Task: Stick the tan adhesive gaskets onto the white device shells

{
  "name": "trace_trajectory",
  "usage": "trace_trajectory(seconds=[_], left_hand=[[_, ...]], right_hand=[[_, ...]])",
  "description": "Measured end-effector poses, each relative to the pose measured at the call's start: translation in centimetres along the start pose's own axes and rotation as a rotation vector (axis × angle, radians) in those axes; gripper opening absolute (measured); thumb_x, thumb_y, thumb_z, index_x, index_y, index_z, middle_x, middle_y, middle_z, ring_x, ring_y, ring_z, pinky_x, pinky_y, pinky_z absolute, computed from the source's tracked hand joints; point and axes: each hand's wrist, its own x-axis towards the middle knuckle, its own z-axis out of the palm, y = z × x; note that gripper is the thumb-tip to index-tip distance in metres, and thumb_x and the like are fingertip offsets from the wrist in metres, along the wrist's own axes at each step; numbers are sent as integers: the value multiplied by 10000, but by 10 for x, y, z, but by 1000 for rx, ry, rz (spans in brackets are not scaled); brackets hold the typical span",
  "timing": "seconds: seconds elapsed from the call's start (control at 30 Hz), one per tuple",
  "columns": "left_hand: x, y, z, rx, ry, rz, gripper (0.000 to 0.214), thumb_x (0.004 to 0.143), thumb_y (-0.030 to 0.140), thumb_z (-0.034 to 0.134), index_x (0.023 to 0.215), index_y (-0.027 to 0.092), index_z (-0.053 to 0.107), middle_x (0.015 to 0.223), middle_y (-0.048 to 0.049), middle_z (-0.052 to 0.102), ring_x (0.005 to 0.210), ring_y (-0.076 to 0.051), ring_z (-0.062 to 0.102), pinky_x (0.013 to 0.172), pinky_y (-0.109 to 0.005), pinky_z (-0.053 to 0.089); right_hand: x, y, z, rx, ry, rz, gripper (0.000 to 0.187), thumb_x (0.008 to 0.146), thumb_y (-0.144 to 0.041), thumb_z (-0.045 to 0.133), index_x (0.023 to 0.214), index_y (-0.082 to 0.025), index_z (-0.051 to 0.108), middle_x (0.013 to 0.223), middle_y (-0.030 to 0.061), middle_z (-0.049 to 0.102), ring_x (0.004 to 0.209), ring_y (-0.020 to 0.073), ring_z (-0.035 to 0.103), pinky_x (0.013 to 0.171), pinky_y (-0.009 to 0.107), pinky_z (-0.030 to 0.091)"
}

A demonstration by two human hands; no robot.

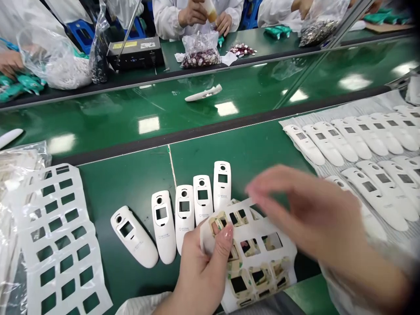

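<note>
My left hand is closed on a white sheet of adhesive frames, thumb on top near its left edge. Tan liners with dark square openings show on it. My right hand is above the sheet's upper right side, smeared by motion; the fingertips are close to the sheet's top edge, and whether they pinch anything does not show. Beyond my left hand several white plastic housings with square windows lie on the green bench, among them a tilted housing at left and an upright-facing housing nearest the sheet.
On the left lies a used white sheet with square holes, beside plastic bags. Rows of housings rest on a grey cloth at right. Past a dark rail, a green conveyor carries a white part. Co-workers sit opposite.
</note>
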Motion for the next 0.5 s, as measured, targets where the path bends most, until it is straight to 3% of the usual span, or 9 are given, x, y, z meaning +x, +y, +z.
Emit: trace_trajectory(seconds=[0.03,0.17,0.33,0.5], left_hand=[[0,1,0,-19,-4,8,262,862,438,613,828,181,654,749,-10,629,728,-156,568,710,-253,489],[-1,2,-2,33,-4,-29,320,863,453,609,727,164,637,660,5,551,662,-128,487,617,-217,424],[0,-1,-4,22,-50,-14,395,877,490,563,641,174,554,649,7,508,653,-129,448,638,-230,405],[2,-4,-8,140,-109,19,388,913,437,529,634,167,511,611,27,429,593,-102,350,552,-219,333]], right_hand=[[-16,-11,0,-50,-87,-78,195,780,-94,683,911,-238,677,847,35,709,802,184,679,650,296,597],[-54,-24,10,-125,-58,-165,354,767,-146,743,1109,-185,656,949,82,731,853,203,705,733,299,639],[-60,-10,24,-140,-28,-190,305,787,-176,735,1084,-172,665,938,70,752,854,205,726,836,320,634],[-61,-11,29,-190,11,-201,235,798,-35,636,986,-168,680,874,68,757,765,204,728,765,359,646]])
